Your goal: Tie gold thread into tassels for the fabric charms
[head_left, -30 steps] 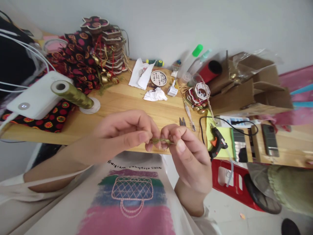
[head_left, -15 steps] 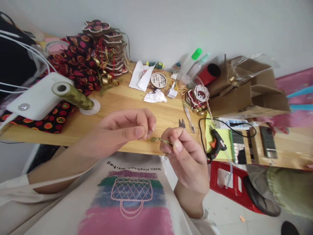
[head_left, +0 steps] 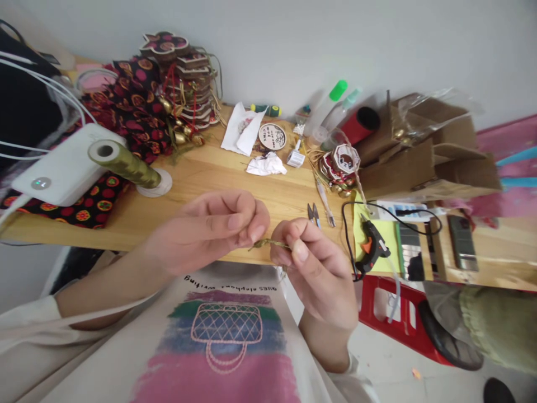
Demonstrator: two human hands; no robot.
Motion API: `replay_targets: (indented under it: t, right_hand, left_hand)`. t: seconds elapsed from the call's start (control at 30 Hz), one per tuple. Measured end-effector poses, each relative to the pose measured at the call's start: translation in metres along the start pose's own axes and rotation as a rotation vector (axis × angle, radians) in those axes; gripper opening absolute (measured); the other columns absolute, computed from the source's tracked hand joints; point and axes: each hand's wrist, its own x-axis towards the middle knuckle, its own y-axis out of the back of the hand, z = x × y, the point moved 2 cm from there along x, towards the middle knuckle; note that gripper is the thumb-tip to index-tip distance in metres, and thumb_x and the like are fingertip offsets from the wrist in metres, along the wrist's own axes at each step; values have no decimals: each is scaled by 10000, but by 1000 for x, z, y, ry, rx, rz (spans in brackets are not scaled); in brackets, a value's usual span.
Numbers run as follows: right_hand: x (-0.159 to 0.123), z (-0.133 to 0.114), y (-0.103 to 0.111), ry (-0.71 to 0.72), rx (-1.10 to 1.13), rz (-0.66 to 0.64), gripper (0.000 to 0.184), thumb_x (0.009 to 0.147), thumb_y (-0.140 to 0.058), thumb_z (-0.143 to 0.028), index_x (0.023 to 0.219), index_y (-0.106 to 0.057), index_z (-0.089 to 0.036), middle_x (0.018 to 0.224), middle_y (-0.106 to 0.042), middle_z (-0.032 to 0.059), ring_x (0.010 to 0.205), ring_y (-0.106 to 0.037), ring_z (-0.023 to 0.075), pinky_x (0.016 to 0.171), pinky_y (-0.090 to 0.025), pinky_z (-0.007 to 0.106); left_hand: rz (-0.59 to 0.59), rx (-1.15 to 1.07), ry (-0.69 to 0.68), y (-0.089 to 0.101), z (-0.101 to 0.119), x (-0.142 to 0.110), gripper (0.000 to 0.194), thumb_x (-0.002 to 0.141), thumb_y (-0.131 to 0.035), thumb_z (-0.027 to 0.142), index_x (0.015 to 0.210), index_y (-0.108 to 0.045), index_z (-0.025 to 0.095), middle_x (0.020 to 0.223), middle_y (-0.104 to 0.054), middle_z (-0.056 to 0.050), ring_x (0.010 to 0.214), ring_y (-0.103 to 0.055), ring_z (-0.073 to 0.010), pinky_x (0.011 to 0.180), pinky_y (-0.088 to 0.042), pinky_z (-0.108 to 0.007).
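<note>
A short olive-green cord (head_left: pixel 274 243) with a knot at its left part stretches between my hands, above the table's front edge. My right hand (head_left: pixel 314 268) pinches its right end between thumb and forefinger, the other fingers curled. My left hand (head_left: pixel 218 224) is closed, its fingertips at the knotted end; the fingers partly hide whether they grip the cord or a thin strand of it. Beyond my left hand stands a spool of olive-green thread (head_left: pixel 126 165), tilted on its white base. Small thread snips (head_left: pixel 313 215) lie on the table behind my right hand.
On the wooden table (head_left: pixel 197 176), crumpled tissue (head_left: pixel 266 164) and a round wooden disc (head_left: pixel 272 136) lie at the back. A stack of patterned ornaments (head_left: pixel 193 89) stands back left. To the right are a glue gun (head_left: pixel 371 246) with its black cable and a cardboard box (head_left: pixel 403 168).
My left hand has shifted slightly right and down, so its fingertips meet the cord's knot. My right hand has moved a little left, still pinching the cord.
</note>
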Motion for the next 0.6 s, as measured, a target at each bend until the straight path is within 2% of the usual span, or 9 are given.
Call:
replay_targets:
  t: [0.3, 0.6]
  right_hand:
    - [1, 0, 2, 11, -30, 17, 132, 934, -615, -314, 859, -562, -220, 743, -415, -19, 648, -336, 120, 572, -280, 264]
    - [2, -1, 2, 23, -30, -3, 126, 936, -611, -305, 857, -568, -217, 725, -397, -23, 644, -333, 122, 578, -281, 265]
  left_hand:
    - [20, 10, 10, -1, -1, 0, 378, 852, -681, 347, 586, -474, 175, 615, -424, 21, 559, -360, -106, 535, -335, -239]
    - [40, 12, 11, 0, -1, 1, 395, 839, -689, 357, 575, -458, 174, 604, -405, 25, 543, -352, -99, 516, -340, -233]
